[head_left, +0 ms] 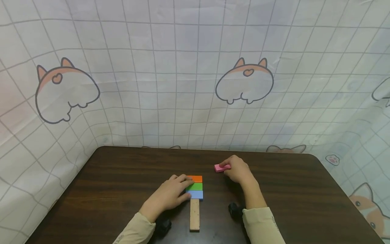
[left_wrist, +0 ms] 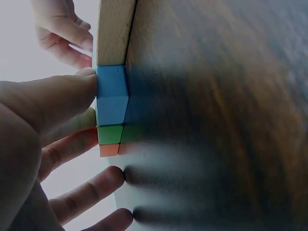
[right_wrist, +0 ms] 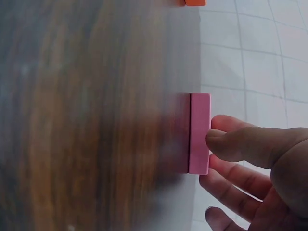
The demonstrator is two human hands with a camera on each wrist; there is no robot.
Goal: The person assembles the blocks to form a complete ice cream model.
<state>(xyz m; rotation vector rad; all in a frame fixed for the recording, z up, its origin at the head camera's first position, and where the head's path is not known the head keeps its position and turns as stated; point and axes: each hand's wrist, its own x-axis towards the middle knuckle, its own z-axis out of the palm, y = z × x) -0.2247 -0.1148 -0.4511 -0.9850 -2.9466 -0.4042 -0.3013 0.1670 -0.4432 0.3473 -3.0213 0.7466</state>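
Observation:
A blue block [head_left: 195, 194], a green block [head_left: 197, 186] and an orange block [head_left: 196, 179] lie side by side in a stack-like row on the table. A plain wooden block [head_left: 194, 215] extends lengthwise from the blue one toward me. My left hand [head_left: 170, 191] rests over the row's left side, its thumb on the blue block and outer fingertips on the tabletop in the left wrist view. To the right and farther back lies a pink block [head_left: 220, 167]. My right hand [head_left: 239, 169] holds it from above, with thumb and fingertips at its upper edge.
The dark wooden table [head_left: 106, 189] ends at a far edge beside a white grid-patterned curtain [head_left: 182, 108]. Black devices [head_left: 163, 227] are strapped at both wrists.

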